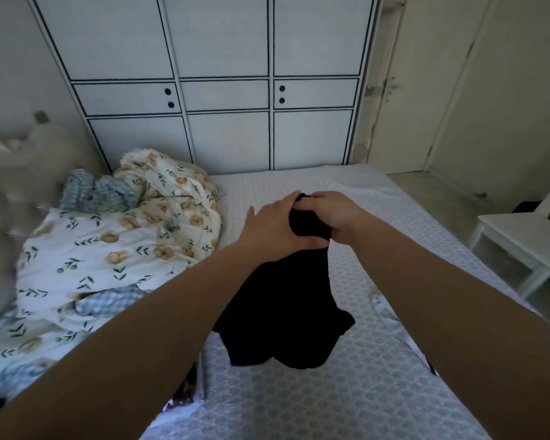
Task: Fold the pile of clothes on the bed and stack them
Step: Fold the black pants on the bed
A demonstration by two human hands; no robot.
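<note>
Black garment: gathered top end bunched between both hands, raised above the bed; rest hangs down from the fingers, and the lower hem looks to rest on the sheet toward the camera.

Right hand: fingers clenched round the bunched fabric, knuckles up. That's the carrying grip.

Left hand: touching the right one, palm against the fabric just beside the right fingers, thumb under the bunch. Fingers look fairly straight, so more pressing or sliding along the cloth than a full clench; can't tell for sure whether it's gripping.

Why held like this, my read: lift by one end so the fabric drops and untangles, then the left hand can run along the edge to find a corner or seam before spreading it flat.

Bare sheet below and right of the fingers is the obvious laying spot. Floral quilt and blue checked cloth are piled well left of the left hand.

No folded stack visible. Task looks early.
</note>
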